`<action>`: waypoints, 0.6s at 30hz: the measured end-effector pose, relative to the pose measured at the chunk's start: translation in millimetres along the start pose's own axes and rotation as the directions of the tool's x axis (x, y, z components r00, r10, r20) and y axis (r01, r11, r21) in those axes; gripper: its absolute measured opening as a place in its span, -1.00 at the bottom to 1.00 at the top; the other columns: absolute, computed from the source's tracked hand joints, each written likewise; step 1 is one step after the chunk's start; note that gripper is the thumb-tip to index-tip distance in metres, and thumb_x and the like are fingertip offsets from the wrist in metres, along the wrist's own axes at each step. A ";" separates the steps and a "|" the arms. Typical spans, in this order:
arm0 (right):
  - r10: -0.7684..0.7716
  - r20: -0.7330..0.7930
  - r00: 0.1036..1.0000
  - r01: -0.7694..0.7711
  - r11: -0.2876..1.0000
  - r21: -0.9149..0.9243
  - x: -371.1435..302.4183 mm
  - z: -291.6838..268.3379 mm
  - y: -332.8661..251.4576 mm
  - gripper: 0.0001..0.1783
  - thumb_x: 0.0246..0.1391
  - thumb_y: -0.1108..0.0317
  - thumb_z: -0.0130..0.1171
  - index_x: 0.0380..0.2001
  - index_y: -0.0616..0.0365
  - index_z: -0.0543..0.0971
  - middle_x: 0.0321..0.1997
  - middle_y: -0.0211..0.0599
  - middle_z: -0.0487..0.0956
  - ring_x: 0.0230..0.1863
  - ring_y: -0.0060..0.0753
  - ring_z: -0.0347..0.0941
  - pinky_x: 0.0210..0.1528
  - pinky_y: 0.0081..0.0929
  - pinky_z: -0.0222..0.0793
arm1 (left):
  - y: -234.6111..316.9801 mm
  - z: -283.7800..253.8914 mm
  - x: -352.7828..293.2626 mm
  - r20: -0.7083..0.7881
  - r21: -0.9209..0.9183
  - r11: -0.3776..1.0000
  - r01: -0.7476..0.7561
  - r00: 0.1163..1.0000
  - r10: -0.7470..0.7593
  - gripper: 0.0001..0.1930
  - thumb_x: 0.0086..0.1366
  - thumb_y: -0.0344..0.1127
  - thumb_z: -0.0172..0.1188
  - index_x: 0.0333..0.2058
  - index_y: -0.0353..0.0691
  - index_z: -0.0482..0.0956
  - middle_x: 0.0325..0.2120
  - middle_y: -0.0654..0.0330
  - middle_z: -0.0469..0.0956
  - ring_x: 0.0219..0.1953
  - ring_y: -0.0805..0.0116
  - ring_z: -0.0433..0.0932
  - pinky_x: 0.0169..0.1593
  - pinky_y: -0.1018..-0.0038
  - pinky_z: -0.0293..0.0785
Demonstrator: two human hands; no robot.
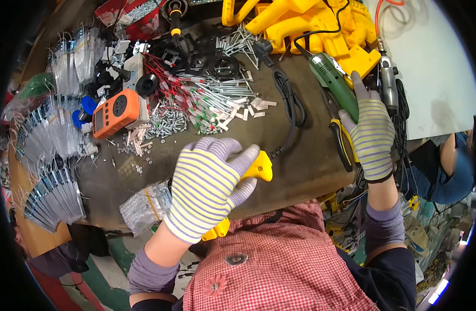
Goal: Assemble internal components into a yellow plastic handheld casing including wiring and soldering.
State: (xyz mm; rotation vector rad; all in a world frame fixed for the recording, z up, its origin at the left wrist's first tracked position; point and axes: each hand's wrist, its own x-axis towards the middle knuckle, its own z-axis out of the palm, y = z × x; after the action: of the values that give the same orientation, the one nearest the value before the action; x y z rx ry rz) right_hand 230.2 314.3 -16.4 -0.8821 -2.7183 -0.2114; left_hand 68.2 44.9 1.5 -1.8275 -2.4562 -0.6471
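Observation:
My left hand (pixel 209 179), in a striped glove, is closed around a yellow plastic housing (pixel 259 167). One rounded end of the housing pokes out past the thumb, and another yellow part (pixel 217 229) shows below the wrist. A black power cord (pixel 289 98) with a plug runs down to that hand. On the right, my gloved right hand (pixel 372 127) has its thumb and fingers around the lower body of a green corded power tool (pixel 326 75). Its fingertips are close to a yellow plastic shell (pixel 360 61). Yellow-handled pliers (pixel 342 142) lie beside the thumb.
Yellow housings (pixel 310 23) are heaped at the back. A grey hand tool (pixel 388 83) lies beside the green one. Long screws and red-wired parts (pixel 212 98) cover the middle, near an orange meter (pixel 116 112). Bagged metal strips (pixel 51 124) stand left; bubble wrap (pixel 144 207) lies in front.

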 end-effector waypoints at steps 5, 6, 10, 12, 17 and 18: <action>-0.168 -0.132 0.977 0.188 0.969 0.162 8.7 2.8 13.6 -0.27 -0.02 0.29 0.32 0.28 0.11 0.40 -0.18 -0.15 0.58 -0.21 -0.16 0.56 -0.11 -0.28 0.51 | -4.2 1.9 -5.2 0.030 -0.068 0.997 -0.027 0.999 0.029 -0.50 -0.04 -0.21 0.41 -0.05 -0.15 0.65 -0.20 0.08 0.58 -0.17 0.04 0.56 -0.10 0.19 0.49; -0.180 -0.139 0.974 0.201 0.967 0.158 11.8 -4.2 13.4 -0.27 -0.02 0.29 0.32 0.28 0.11 0.40 -0.18 -0.15 0.58 -0.21 -0.16 0.56 -0.11 -0.28 0.51 | -7.2 3.0 -4.8 0.030 -0.098 0.994 -0.053 0.998 0.056 -0.50 -0.03 -0.21 0.40 -0.04 -0.15 0.65 -0.20 0.08 0.58 -0.17 0.04 0.56 -0.10 0.18 0.49; 0.143 0.127 0.981 -0.173 0.375 0.911 6.5 -14.2 10.7 -0.37 0.14 0.20 0.22 0.20 0.36 0.41 -0.12 -0.16 0.59 -0.22 -0.35 0.55 -0.19 -0.48 0.50 | -8.1 7.6 -6.8 0.023 -0.122 0.992 -0.036 0.999 0.039 -0.53 0.01 -0.18 0.38 -0.05 -0.15 0.65 -0.20 0.08 0.59 -0.17 0.04 0.56 -0.09 0.18 0.49; 0.009 0.208 0.978 -0.177 -0.493 0.852 4.7 -14.4 8.2 -0.28 0.20 0.03 0.15 0.23 0.40 0.36 -0.21 -0.14 0.57 -0.34 -0.33 0.52 -0.32 -0.47 0.49 | -6.7 6.2 -4.8 0.017 -0.092 0.994 -0.057 0.998 0.058 -0.50 0.00 -0.14 0.38 -0.04 -0.16 0.64 -0.20 0.07 0.59 -0.16 0.02 0.56 -0.08 0.17 0.48; -0.071 -0.155 0.985 0.057 -0.721 0.691 17.5 -43.1 -90.5 -0.09 0.25 -0.25 0.03 0.31 0.38 0.21 -0.41 -0.20 0.46 -0.51 -0.29 0.44 -0.49 -0.38 0.43 | -6.3 8.4 -6.6 0.181 -0.108 0.975 0.193 0.968 -0.171 -0.51 0.01 -0.11 0.41 -0.10 -0.24 0.64 -0.33 0.00 0.59 -0.24 -0.01 0.56 -0.16 0.19 0.49; -0.151 -0.234 0.960 0.052 -0.727 0.685 19.2 -40.5 -98.4 -0.03 0.25 -0.27 0.02 0.36 0.38 0.11 -0.41 -0.16 0.47 -0.49 -0.26 0.47 -0.49 -0.36 0.45 | -8.4 15.6 -6.8 0.169 -0.087 0.980 0.181 0.972 -0.165 -0.53 0.01 -0.11 0.41 -0.13 -0.25 0.64 -0.36 0.00 0.58 -0.27 -0.02 0.56 -0.18 0.20 0.49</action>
State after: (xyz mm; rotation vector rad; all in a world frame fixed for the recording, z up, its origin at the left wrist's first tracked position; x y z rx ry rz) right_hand 165.6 236.9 22.7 0.3772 -1.2217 2.1969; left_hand 66.3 42.0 -17.0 -1.7791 -2.7614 -0.6685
